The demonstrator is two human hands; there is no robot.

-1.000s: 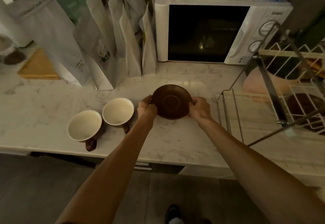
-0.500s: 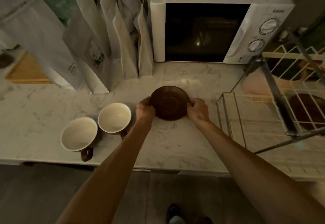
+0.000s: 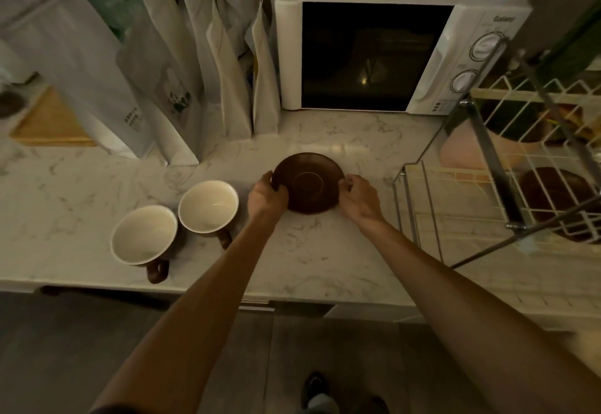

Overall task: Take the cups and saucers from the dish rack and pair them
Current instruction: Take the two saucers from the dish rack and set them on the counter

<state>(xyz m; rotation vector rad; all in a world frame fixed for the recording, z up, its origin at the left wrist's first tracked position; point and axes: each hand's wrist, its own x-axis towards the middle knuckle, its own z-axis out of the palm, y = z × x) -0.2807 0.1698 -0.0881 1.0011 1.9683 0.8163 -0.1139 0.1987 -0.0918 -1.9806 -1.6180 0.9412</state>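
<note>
Both hands on 1 brown saucer [image 3: 308, 182]: left hand [image 3: 267, 194] grips its left rim, thumb over the top; right hand [image 3: 357, 198] pinches the right rim. Saucer sits mid-tabletop [image 3: 325, 251], in front of the microwave [image 3: 377, 55] that stands at the back edge; cannot tell if it's fully down on the marble or just above it. 2 cups to the left of the saucer, both upright, cream inside, brown outside, rims touching or nearly so: nearer cup [image 3: 143, 234] close to the front edge, handle pointing toward that edge; farther cup [image 3: 208, 206] just beside the left hand, handle also toward the front. Neither cup is on a saucer. Dish rack [image 3: 487, 186] at the right end of the tabletop, wire frame, 1 more brown saucer-like piece [image 3: 553, 199] lying in its lower tier; a pink bowl-like item [image 3: 468, 150] behind it, dim. Row of pale paper bags [image 3: 201, 65] stands along the back edge left of the microwave.
</note>
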